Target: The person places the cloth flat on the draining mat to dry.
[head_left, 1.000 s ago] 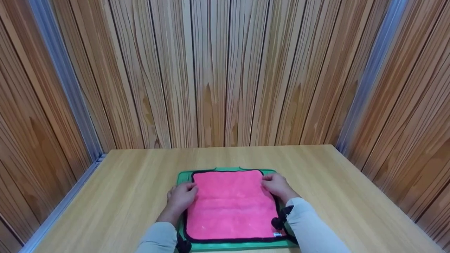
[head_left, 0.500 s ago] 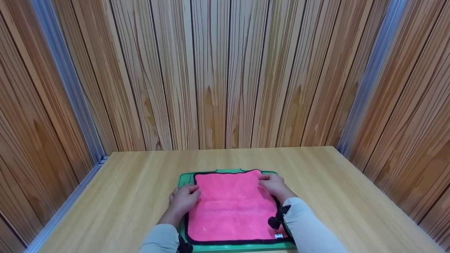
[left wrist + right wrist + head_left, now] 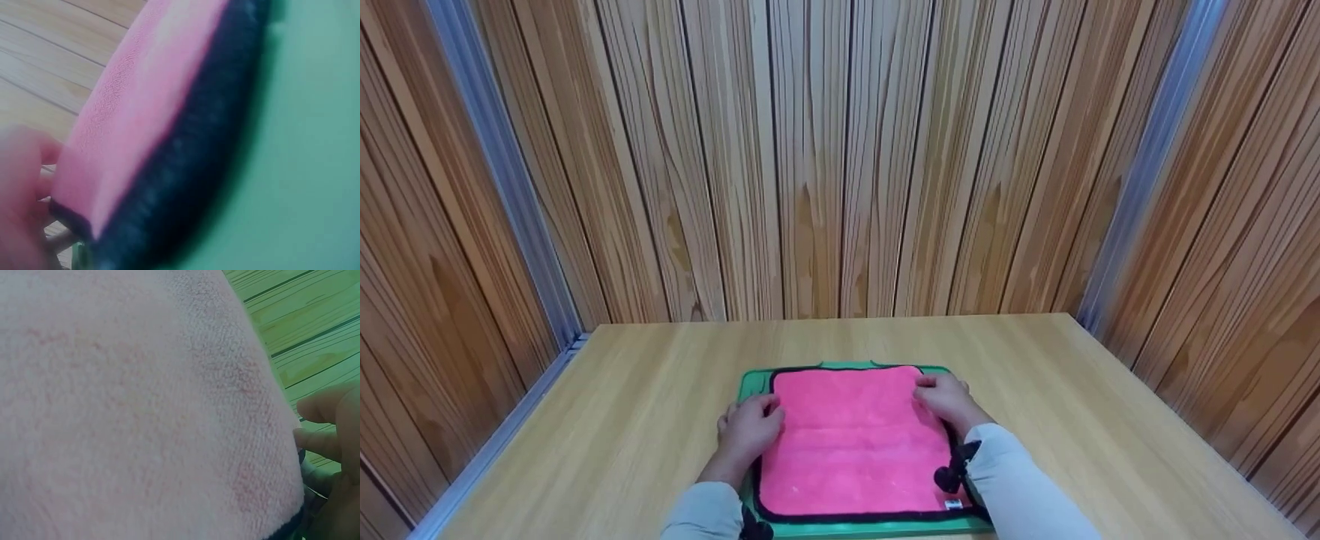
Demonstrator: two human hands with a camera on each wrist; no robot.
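A pink towel [image 3: 855, 442] with a black border lies spread out over a green tray [image 3: 877, 529]; a small white label shows at its near right corner. My left hand [image 3: 752, 427] pinches the towel's left edge toward the far corner. On the opposite side, the thumb and fingers of my right hand [image 3: 949, 397] pinch the right edge near the far right corner. Up close in the left wrist view, the towel's dark border [image 3: 185, 152] stands out over the green surface. Fluffy pile fills most of the right wrist view, with fingertips [image 3: 315, 439] at the edge.
The tray rests at the near middle of a wooden table [image 3: 645, 405]. Wood-panelled walls [image 3: 840, 157] rise behind and on both sides, with metal posts in the corners. A black wrist camera [image 3: 952, 474] on the right sleeve hangs over the towel.
The towel's far right corner rose slightly half a second ago and is lower again now. Both hands have shifted only a little and keep the same edges.
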